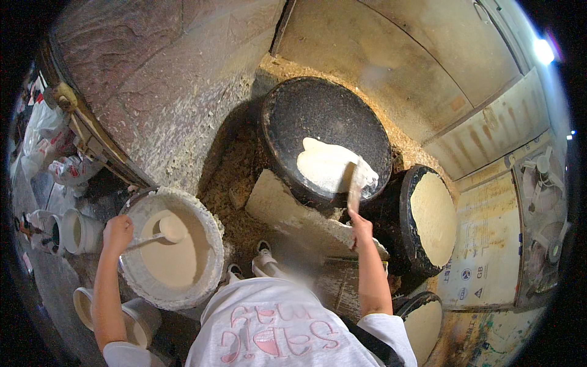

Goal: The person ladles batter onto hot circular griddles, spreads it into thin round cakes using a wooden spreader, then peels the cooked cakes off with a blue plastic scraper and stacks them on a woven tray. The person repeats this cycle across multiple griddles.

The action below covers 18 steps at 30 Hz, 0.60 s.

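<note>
Shirt (263, 327): white, pink lettering.
Main griddle (318, 113): black, round; pale batter (324, 164) patch toward lower right edge.
Bucket (215, 244): crusted rim, partly filled with batter.
Wall panel (483, 235): stained, dark printed symbols.
Side griddle (405, 217): by main griddle's lower right edge, pale layer on top.
Ladle (173, 229): bowl inside bucket.
Spreader (354, 186): across batter patch's right end.
Left grip (118, 233): clamped on ladle handle.
Right grip (361, 229): clamped on spreader.

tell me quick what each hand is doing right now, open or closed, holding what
Left hand: closed, holding the ladle by its handle.
Right hand: closed, holding the flat scraper.
</note>
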Tool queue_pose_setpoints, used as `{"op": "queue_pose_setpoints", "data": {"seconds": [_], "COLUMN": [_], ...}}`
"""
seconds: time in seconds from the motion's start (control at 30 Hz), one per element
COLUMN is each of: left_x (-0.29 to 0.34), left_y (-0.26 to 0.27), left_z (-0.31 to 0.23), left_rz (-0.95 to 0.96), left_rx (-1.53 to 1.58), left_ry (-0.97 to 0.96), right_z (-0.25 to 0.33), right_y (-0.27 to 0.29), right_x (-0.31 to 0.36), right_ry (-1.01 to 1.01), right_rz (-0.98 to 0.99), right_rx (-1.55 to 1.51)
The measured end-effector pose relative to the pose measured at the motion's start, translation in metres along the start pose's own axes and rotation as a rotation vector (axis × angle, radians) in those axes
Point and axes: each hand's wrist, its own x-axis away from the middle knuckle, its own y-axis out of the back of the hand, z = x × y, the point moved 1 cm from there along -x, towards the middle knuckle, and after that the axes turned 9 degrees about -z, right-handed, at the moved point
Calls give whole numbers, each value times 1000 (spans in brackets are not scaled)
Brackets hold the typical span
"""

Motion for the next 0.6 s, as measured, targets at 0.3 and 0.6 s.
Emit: {"op": "queue_pose_setpoints", "data": {"seconds": [0.3, 0.6], "left_x": [-11, -7], "left_y": [9, 12], "left_z": [-58, -43], "left_rz": [-24, 18], "left_rx": [-199, -156], "left_ry": [-90, -34], "right_z": [34, 9], "right_y": [-50, 40], "right_x": [64, -25], "right_ry": [880, 90], "right_rz": [33, -205], "right_rx": [958, 142]}}
